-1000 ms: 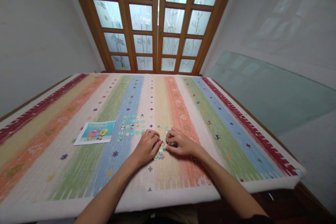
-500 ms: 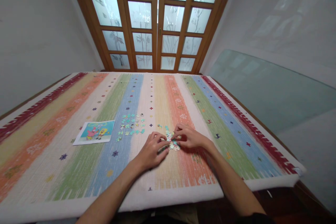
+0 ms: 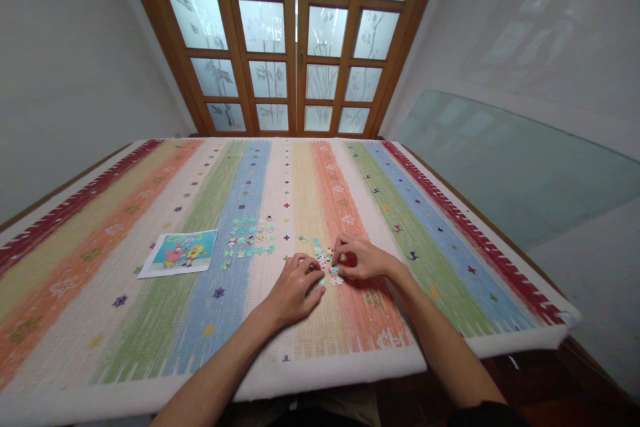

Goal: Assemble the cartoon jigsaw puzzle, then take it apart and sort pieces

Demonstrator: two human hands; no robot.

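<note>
A small heap of jigsaw pieces lies on the striped cloth in front of me. My left hand rests at the heap's left side, fingers curled with their tips among the pieces. My right hand sits at the heap's right side, fingers pinched on a piece at its edge. Several more loose pieces, mostly teal, are spread out on the blue stripe to the left. A printed cartoon picture lies flat further left.
The cloth covers a wide table that ends at a near edge just before my body. Wooden doors with frosted glass panes stand behind the table. A glass sheet leans along the right wall.
Both hands and the heap of pieces have shifted a little away from me and to the right. My right hand moved from the near side of the heap to its right edge.
</note>
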